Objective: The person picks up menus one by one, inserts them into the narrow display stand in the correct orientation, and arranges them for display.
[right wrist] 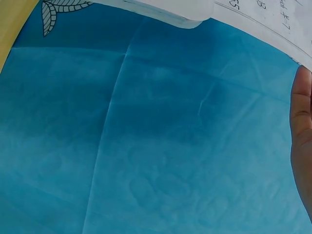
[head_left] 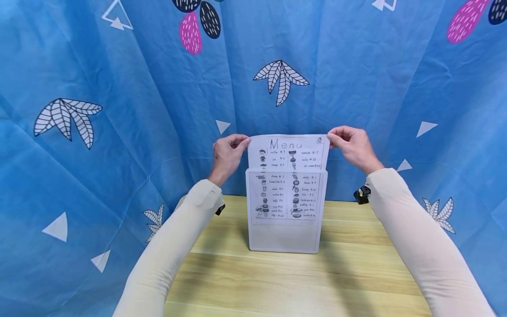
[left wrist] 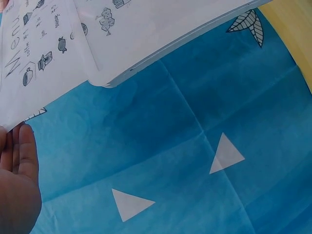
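A paper menu sheet [head_left: 287, 152], handwritten with small drawings and prices, stands partly inside a clear, white-edged sleeve holder [head_left: 284, 237]. Its top part sticks out above the holder's upper edge, and its lower edge lies above the holder's bottom. My left hand [head_left: 229, 157] pinches the sheet's top left corner between thumb and fingers. At the top right corner, my right hand [head_left: 354, 147] pinches the paper the same way. Both wrist views catch the hands only at the frame edge, the left hand [left wrist: 20, 180] and the right hand [right wrist: 302, 131] each at a paper corner.
The holder stands upright on a light wood-grain table [head_left: 277, 286]. Behind and beside it hangs a blue patterned curtain [head_left: 348, 88] with leaves and white triangles. Dark devices, such as the one at the right wrist [head_left: 362, 194], sit on the wrists.
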### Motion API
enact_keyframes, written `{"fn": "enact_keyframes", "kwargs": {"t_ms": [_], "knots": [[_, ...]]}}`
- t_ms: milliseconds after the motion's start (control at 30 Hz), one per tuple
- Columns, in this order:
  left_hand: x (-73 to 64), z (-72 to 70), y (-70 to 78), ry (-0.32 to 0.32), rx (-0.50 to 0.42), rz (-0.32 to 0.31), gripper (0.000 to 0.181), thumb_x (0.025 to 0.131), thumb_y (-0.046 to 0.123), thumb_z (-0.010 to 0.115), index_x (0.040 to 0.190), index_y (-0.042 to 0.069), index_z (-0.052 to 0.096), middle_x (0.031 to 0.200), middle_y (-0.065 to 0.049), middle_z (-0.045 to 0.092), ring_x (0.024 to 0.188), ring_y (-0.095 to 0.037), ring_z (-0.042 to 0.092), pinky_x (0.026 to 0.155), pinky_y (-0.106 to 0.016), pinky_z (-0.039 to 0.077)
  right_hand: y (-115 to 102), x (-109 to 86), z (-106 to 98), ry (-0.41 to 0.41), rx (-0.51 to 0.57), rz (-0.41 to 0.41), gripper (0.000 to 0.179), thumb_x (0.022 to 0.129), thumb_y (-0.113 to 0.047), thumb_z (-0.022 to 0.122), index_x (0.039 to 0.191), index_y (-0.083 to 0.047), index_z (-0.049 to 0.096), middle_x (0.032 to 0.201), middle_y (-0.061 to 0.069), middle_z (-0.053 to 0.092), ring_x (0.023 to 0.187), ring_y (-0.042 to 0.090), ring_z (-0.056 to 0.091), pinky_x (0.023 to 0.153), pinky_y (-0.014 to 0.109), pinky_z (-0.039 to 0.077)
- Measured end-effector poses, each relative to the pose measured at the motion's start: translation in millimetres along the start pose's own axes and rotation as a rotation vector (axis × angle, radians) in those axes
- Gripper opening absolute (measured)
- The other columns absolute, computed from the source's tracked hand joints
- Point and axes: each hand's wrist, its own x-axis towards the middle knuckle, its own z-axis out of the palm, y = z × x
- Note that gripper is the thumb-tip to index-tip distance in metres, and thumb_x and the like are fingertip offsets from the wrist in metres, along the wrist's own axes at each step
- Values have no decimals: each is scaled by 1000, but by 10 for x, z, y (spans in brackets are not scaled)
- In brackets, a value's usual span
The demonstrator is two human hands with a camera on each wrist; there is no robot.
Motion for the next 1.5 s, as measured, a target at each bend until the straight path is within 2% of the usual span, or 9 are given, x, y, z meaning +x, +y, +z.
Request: {"fn": "enact_keyframes", "kwargs": {"t_ms": [200, 400, 733, 1100, 1500], "knots": [[-6, 8, -11, 1, -7, 2, 17, 96, 17, 70, 102, 3, 76, 93, -10, 73, 83, -20, 66, 75, -30, 55, 11, -12, 12, 1, -3, 6, 29, 99, -25, 64, 107, 2, 70, 90, 0, 71, 78, 6, 67, 78, 17, 51], [-26, 12, -23, -6, -8, -7, 17, 96, 17, 70, 102, 3, 76, 92, -10, 72, 82, -20, 66, 75, -31, 55, 18, -29, 23, 1, -16, 10, 29, 100, -26, 63, 107, 2, 70, 91, 1, 71, 81, 12, 68, 78, 17, 50], [-45, 25, -45, -12, -3, -20, 18, 96, 18, 70, 103, 3, 76, 93, -10, 73, 83, -20, 66, 77, -34, 56, 45, -61, 33, -2, -20, 10, 29, 100, -26, 63, 108, 1, 70, 92, 4, 71, 79, 6, 66, 77, 18, 49], [-64, 37, -54, -11, 5, -28, 16, 95, 17, 71, 102, 3, 77, 92, -10, 73, 81, -20, 67, 75, -32, 56, 65, -85, 35, -13, -28, 29, 29, 100, -27, 63, 109, 0, 70, 95, 5, 71, 82, 11, 67, 78, 21, 49], [-79, 29, -97, -21, 2, -14, 16, 95, 16, 70, 100, 3, 77, 92, -10, 73, 82, -20, 67, 76, -34, 56, 98, -89, 57, -25, -41, 40, 31, 100, -30, 62, 109, -1, 70, 96, 5, 71, 82, 8, 65, 76, 21, 48]]}}
